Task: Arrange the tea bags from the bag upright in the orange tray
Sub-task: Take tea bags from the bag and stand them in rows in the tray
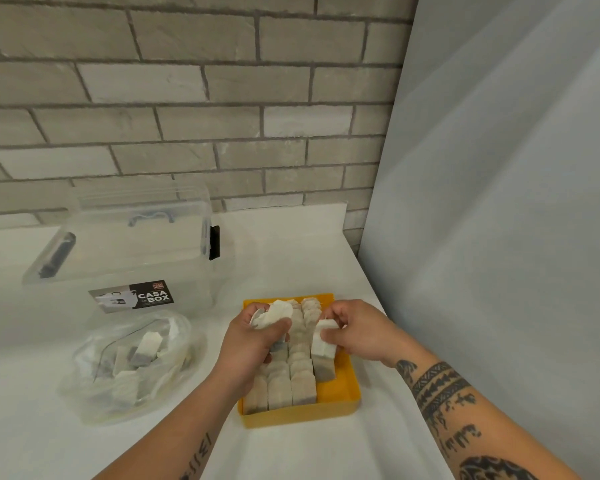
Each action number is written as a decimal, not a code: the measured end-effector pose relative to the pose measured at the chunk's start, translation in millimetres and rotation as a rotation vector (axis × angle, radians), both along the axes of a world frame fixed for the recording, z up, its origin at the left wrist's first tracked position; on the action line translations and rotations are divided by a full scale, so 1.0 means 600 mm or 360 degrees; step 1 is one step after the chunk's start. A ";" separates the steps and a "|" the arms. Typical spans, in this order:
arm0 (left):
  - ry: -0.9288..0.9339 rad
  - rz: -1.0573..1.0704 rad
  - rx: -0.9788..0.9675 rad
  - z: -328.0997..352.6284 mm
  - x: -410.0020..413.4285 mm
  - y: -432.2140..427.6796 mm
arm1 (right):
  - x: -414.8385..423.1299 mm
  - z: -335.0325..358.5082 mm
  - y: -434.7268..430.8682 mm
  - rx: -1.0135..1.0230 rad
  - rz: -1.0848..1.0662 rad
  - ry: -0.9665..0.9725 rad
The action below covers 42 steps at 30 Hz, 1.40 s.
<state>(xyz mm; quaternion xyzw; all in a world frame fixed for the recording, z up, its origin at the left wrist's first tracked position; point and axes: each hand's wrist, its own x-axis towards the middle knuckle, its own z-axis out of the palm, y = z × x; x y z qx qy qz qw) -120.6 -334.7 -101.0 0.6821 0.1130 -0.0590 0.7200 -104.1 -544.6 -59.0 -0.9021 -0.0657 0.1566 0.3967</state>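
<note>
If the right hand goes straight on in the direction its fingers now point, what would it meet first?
Probably the upright rows of tea bags in the orange tray: the right hand, pinching a tea bag, points leftward at them. The left hand lies just beyond; depth is unclear.

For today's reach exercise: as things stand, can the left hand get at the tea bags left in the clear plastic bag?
Probably yes, once emptied: the left hand grips tea bags over the orange tray, and nothing stands between it and the plastic bag to its left.
</note>
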 end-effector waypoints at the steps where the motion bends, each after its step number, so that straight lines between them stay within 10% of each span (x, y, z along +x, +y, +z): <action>1: -0.0007 0.0027 -0.0016 -0.002 -0.001 0.001 | -0.002 -0.003 -0.001 -0.0157 0.0063 -0.0010; 10: -0.0024 0.0073 -0.0024 -0.007 -0.003 0.005 | -0.018 -0.039 0.017 -0.0915 0.0411 -0.0142; 42: -0.0036 0.0074 0.0013 -0.015 0.002 0.007 | -0.021 -0.076 0.029 -0.1344 0.0364 -0.0452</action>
